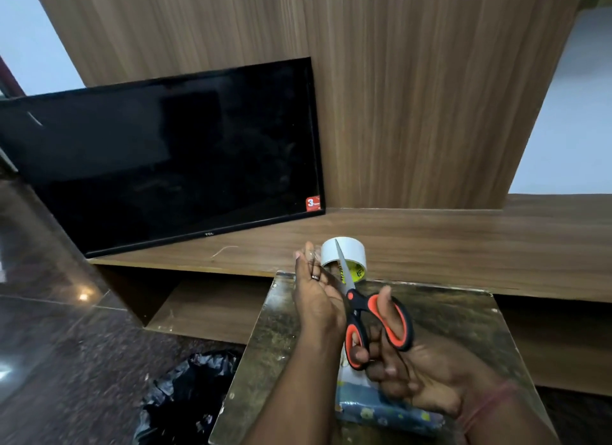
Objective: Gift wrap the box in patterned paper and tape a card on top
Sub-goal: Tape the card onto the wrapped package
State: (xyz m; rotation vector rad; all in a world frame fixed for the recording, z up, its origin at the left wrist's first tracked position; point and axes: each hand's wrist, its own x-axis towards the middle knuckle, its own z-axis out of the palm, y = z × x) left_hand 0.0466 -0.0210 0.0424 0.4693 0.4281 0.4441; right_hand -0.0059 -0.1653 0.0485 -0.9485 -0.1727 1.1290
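My right hand grips the orange-and-black scissors with fingers through the handles, and the blade points up across the tape roll. The white roll stands on the wooden shelf just beyond the small table. My left hand is raised edge-on next to the blade, and its fingertips pinch a translucent tape strip close to the roll. The box, wrapped in blue patterned paper, lies on the table under my right hand and is partly hidden by it. No card is visible.
The small worn table stands against a low wooden shelf. A black TV leans on the wood panel at the left. A black plastic bag lies on the dark floor left of the table.
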